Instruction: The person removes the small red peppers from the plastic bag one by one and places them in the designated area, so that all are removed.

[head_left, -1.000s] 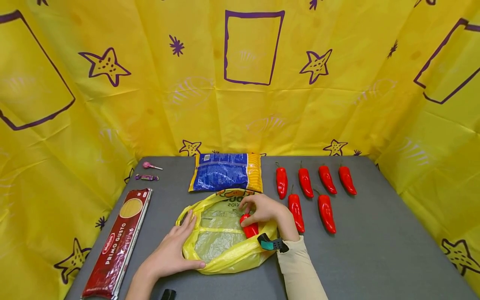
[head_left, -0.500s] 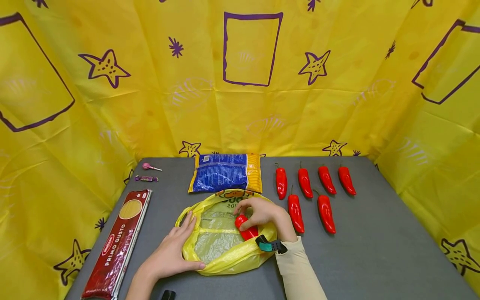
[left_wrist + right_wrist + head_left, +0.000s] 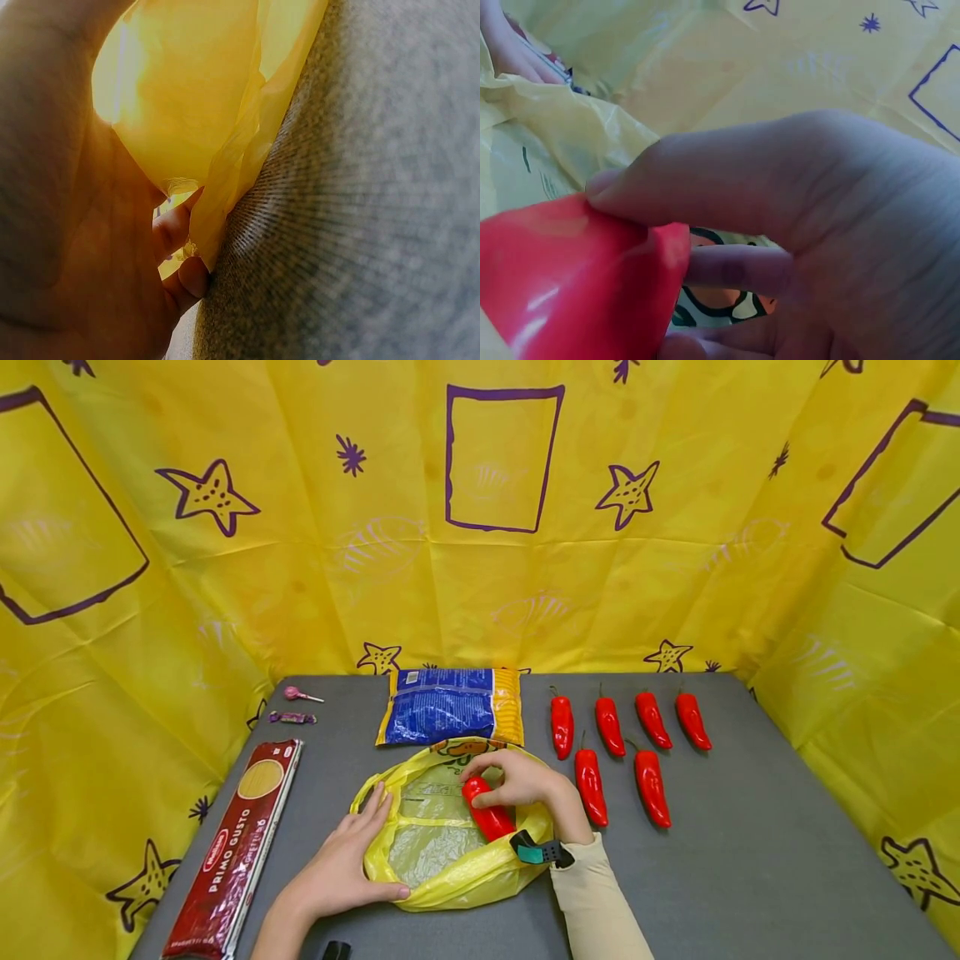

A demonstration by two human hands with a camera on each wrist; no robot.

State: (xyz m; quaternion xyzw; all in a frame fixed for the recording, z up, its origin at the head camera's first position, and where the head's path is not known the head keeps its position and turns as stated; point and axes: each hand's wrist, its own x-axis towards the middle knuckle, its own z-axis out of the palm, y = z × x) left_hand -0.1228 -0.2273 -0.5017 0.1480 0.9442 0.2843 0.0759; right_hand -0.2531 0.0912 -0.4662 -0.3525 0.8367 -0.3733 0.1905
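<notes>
At the lower left of the head view a long red packet of spaghetti (image 3: 236,843) lies on the grey table (image 3: 750,860), untouched. Just right of it, the left hand (image 3: 341,864) is laid flat with relaxed fingers on the near left rim of the crumpled yellow plastic bag (image 3: 450,881), and the left wrist view shows those fingers pressing the film down against the table. That pressure is best kept on the rim so the mouth is held wide. At the centre, the glossy red pepper (image 3: 487,814) is pinched by the right hand (image 3: 525,781), fingers curled over its upper end, and it is held inside the bag's opening. It is best lowered lengthwise and let go only once resting on the bottom. To the right, six more red peppers (image 3: 651,785) are lined up, well apart from the bag.
</notes>
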